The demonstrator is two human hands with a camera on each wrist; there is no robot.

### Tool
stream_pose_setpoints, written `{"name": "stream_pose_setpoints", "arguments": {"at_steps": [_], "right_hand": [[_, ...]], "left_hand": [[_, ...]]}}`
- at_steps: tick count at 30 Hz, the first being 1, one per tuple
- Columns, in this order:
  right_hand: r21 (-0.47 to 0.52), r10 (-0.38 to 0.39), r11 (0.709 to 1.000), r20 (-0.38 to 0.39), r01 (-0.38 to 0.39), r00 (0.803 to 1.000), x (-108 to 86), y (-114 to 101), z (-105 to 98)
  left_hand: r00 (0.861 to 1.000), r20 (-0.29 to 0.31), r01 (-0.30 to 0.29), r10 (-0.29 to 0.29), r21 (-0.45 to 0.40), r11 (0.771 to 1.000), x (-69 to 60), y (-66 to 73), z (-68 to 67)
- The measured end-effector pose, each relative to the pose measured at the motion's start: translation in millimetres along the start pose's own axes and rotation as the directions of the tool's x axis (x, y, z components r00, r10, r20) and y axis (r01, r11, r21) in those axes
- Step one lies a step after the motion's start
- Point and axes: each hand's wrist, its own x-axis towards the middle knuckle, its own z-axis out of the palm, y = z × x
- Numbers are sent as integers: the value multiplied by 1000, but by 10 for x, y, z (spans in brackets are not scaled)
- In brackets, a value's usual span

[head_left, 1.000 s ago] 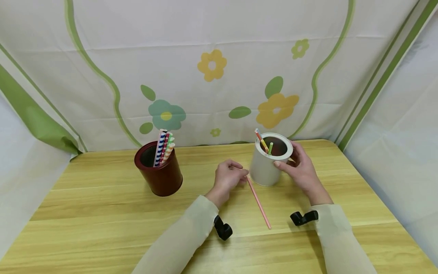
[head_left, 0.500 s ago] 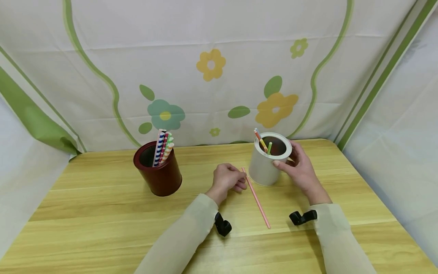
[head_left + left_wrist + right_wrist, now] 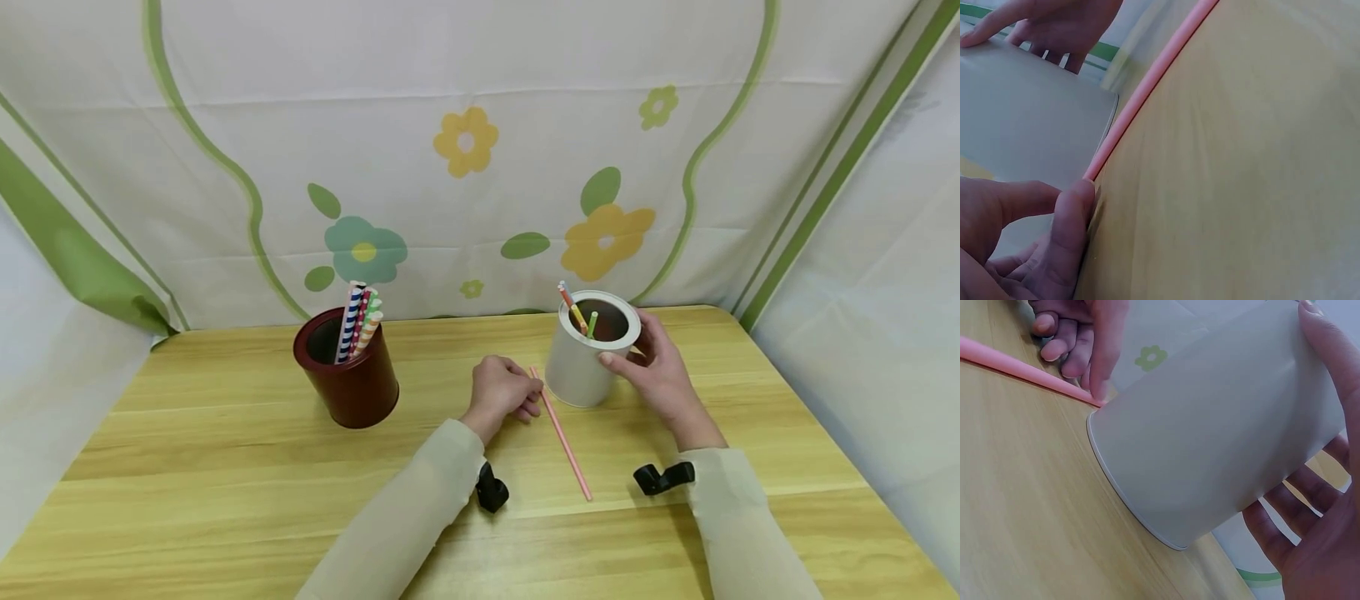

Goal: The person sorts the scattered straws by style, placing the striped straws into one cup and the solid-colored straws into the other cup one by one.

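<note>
My left hand (image 3: 504,390) is at the far end of a pink straw (image 3: 566,450) lying slantwise on the table. Its thumb and finger tips pinch the straw just short of that end, also seen in the left wrist view. My right hand (image 3: 662,375) grips the right side of a white can (image 3: 581,375), thumb near the rim and fingers round the back. Upright on the table, the can holds a few straws (image 3: 574,312), orange-yellow and green among them. In the right wrist view the can (image 3: 1210,425) hides the straw's far tip.
A dark red can (image 3: 360,396) with several patterned straws (image 3: 356,325) stands at the left on the wooden table (image 3: 225,483). Behind the table hangs a flowered curtain (image 3: 420,67). A black camera mount sits on each wrist.
The left fingers have shifted slightly towards me along the straw, baring its far tip. Straw, white can and right hand stay nearly as they were.
</note>
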Motion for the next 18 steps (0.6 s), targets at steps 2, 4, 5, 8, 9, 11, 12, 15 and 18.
{"name": "stream_pose_setpoints", "arguments": {"at_steps": [2,4,5,8,9,11,12,15,18], "right_hand": [[-2,4,1000,-1,-4,1000,-2,-1,2],[-2,8,1000,-4,-8,1000,-5,-1,4],[-5,10,1000,-6,-11,1000,-7,0,6],[-14,20,1000,-8,-20,1000,-10,1,15],[-15,21,1000,-5,-21,1000,-9,-3,17],[-18,24,1000,0,-24,1000,-7,-13,17],[-16,25,1000,2,-25,1000,-5,-19,16],[-16,25,1000,7,-25,1000,-2,-30,6],[-25,32,999,2,-32,999,-5,-22,2]], "left_hand": [[1000,6,7,-8,32,999,6,21,3],[1000,12,16,-17,92,996,8,64,8],[1000,14,20,-22,127,992,9,86,12],[999,21,32,-38,224,974,20,135,4],[999,22,33,-39,241,970,25,143,-2],[999,30,36,-45,258,966,37,146,-13],[998,34,33,-43,262,964,43,143,-19],[998,37,36,-48,264,964,51,140,-23],[999,30,34,-43,260,965,48,120,-25]]}}
